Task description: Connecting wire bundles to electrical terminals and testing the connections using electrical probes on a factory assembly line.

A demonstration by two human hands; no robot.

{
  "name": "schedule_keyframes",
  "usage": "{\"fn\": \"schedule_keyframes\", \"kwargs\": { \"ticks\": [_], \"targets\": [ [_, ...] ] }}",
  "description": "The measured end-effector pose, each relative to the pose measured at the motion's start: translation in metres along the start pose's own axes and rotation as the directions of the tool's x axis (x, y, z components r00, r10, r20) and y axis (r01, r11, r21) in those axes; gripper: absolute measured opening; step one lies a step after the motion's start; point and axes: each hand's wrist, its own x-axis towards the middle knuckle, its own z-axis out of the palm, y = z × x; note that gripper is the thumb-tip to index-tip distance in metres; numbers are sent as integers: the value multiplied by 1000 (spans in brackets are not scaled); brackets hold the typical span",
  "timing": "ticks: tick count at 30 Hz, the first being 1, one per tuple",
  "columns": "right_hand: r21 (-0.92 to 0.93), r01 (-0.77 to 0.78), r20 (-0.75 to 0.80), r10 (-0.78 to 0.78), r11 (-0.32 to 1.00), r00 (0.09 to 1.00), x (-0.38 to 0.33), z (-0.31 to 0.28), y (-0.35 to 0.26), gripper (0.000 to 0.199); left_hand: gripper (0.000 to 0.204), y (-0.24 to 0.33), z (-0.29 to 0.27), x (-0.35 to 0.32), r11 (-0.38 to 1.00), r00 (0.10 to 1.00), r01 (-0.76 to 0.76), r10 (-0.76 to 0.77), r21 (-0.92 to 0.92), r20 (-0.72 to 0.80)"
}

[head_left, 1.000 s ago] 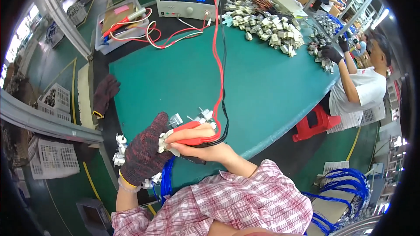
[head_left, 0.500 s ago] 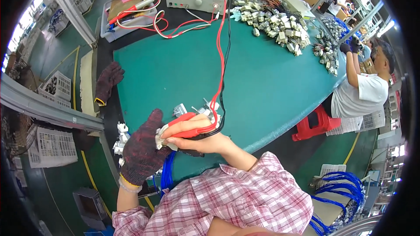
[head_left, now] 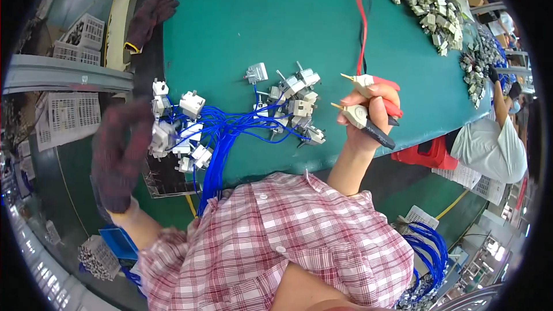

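Note:
My bare right hand (head_left: 366,115) holds two test probes side by side over the green mat. The red-handled probe (head_left: 363,82) and the black-handled probe (head_left: 356,116) have pale collars and thin brass tips pointing left, touching nothing. My left hand (head_left: 124,150), in a dark knitted glove, is smeared by motion beside the left group of white block-shaped parts (head_left: 192,103); whether its fingers hold one cannot be made out. Blue wires (head_left: 216,167) run from these parts and from a second group (head_left: 300,107) on the mat, gathering into one bundle that hangs over the near edge.
On the left edge lies a spare dark glove (head_left: 151,20). A large heap of pale connectors (head_left: 435,14) covers the far right of the mat (head_left: 276,17). Red and black leads (head_left: 362,23) cross it. A co-worker (head_left: 489,147) sits at the right near a red stool (head_left: 423,154).
My right hand has drawn the probes away to the right from the part at my left hand. My left hand has moved left. The view has tilted down, showing the wired parts.

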Motion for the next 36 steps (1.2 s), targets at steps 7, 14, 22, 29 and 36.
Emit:
{"fn": "schedule_keyframes", "kwargs": {
  "ticks": [7, 14, 22, 29, 36],
  "targets": [
    [-76, -72, -107, 63, 995, 992, -12, -2, -5, 24, 58, 11, 94, 112, 688, 713, -607, 253, 397, 654],
    [-85, -140, -225, 118, 986, 967, -17, -6, -2, 23, 61, -4, 144, 139, 755, 632, -585, 194, 297, 751],
    [-104, -294, -199, 270, 950, 942, -7, 20, 17, 17, 45, -9, 77, 82, 929, 859, -371, 343, 0, 381],
    [-128, -313, 231, 336, 941, 913, 7, 78, 31, 14, 55, -19, 69, 41, 831, 843, -132, 381, -541, 380],
    [-134, -274, 356, 304, 952, 883, 13, 94, 37, 13, 71, -30, 66, 36, 735, 799, 31, 389, -677, 459]
  ]
}}
